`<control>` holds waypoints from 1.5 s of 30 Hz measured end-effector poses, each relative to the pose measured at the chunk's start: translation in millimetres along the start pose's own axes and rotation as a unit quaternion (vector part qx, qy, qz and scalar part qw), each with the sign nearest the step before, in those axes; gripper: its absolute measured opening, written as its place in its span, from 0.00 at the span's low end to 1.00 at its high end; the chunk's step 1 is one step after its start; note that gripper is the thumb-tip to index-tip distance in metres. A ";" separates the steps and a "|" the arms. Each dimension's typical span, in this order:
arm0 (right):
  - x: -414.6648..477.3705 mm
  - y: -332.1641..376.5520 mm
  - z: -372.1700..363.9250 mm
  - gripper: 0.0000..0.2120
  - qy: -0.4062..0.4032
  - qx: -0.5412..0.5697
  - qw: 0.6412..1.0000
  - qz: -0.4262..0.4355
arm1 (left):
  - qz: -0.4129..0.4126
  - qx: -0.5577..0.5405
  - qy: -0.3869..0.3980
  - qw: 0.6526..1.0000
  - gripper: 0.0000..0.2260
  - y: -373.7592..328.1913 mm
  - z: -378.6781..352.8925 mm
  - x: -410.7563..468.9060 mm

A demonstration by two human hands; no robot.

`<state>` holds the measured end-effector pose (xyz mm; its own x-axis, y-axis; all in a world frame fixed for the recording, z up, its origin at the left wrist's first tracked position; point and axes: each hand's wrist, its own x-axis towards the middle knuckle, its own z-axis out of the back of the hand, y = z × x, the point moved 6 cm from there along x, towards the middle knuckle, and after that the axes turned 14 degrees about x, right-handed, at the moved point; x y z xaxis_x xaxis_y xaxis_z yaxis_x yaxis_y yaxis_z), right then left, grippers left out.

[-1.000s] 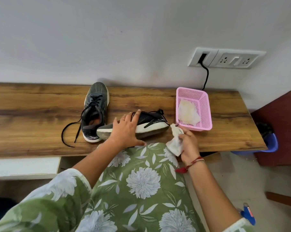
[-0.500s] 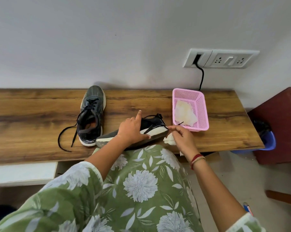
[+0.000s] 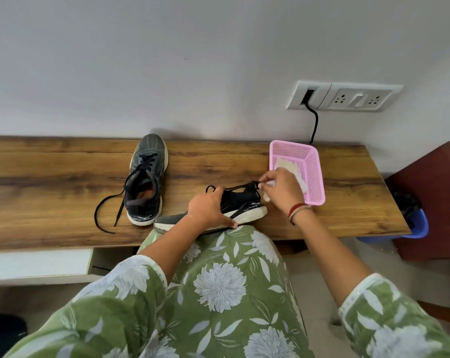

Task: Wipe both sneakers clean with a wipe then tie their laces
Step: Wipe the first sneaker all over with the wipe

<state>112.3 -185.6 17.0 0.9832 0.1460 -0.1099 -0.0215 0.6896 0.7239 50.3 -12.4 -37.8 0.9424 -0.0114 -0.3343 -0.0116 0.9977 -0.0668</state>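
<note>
Fingers (image 3: 264, 180) of right hand (image 3: 280, 189) pinch black lace (image 3: 240, 188) of near sneaker (image 3: 245, 202); white wipe (image 3: 266, 198) bunched in same hand. Two sneakers, one pink basket (image 3: 320, 182), two hands. Left hand (image 3: 208, 206) curled over near sneaker, thumb on sole. Near sneaker on its side at front edge of wooden surface (image 3: 50, 177). Second sneaker (image 3: 146, 177) upright, toe at back edge, laces loose. Basket toward right end.

dark sneaker (image 3: 145, 177) stands upright, laces (image 3: 146, 161) loose; second sneaker (image 3: 244, 202) lies sideways at the near edge
</note>
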 end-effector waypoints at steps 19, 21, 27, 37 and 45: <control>-38.1 -38.4 0.2 0.11 -0.179 0.286 0.933 -0.122 | -0.092 -0.073 -0.123 0.985 0.31 -6.2 -5.4 -14.2; -42.1 -22.5 -15.6 0.11 -0.142 0.209 0.966 -0.053 | -0.084 -0.066 -0.120 0.987 0.32 -6.8 -5.5 -13.4; -47.1 -20.1 -36.7 0.13 -0.125 0.086 0.988 -0.012 | -0.066 -0.075 -0.129 0.987 0.34 -2.5 -4.5 -13.2; -56.4 -13.0 -52.4 0.15 -0.138 0.008 0.990 0.023 | -0.061 -0.102 -0.148 0.982 0.34 -1.7 0.3 -16.7; -72.6 9.3 -57.3 0.16 -0.033 0.001 0.985 0.169 | -0.060 -0.108 -0.150 0.981 0.34 -2.6 1.4 -18.0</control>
<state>30.4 -149.2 -7.4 0.9298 0.3203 0.1815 -0.3487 0.6081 0.7132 33.8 -14.7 -30.2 0.9968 -0.0763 -0.0220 0.0663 0.9526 -0.2968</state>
